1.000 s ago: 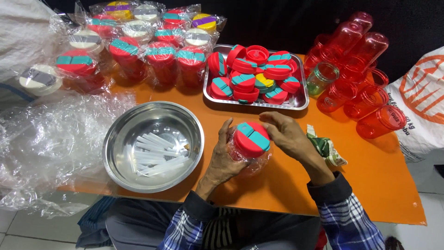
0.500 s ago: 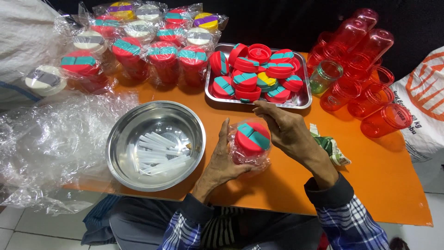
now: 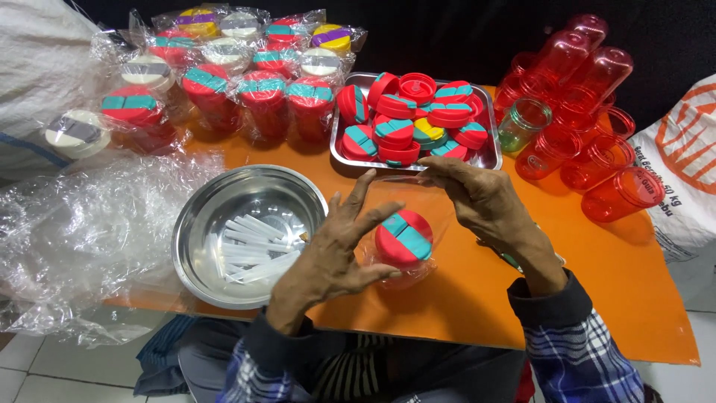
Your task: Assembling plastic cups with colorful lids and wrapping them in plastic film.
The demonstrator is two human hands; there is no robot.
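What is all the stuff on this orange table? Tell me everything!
Capped jar in clear bag: one, red with teal lid flaps, centre, between the hands.
Metal bowl: one, silver, left of centre, holding white straws.
Metal tray: one, silver, behind, heaped with red and teal lids.
Bagged jars: many, mostly red, back left.
Empty jars: many, red, one greenish, right.
Plastic bags: pile, clear, left.
Sack: white and orange, right edge.
Left hand: touching the bagged jar.
Right hand: holding the bag's top.

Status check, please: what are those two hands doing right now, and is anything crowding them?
Left hand open, fingertips on bagged red jar. Right hand pinching clear bag top. Steel bowl of white straws beside left; lid tray just behind.
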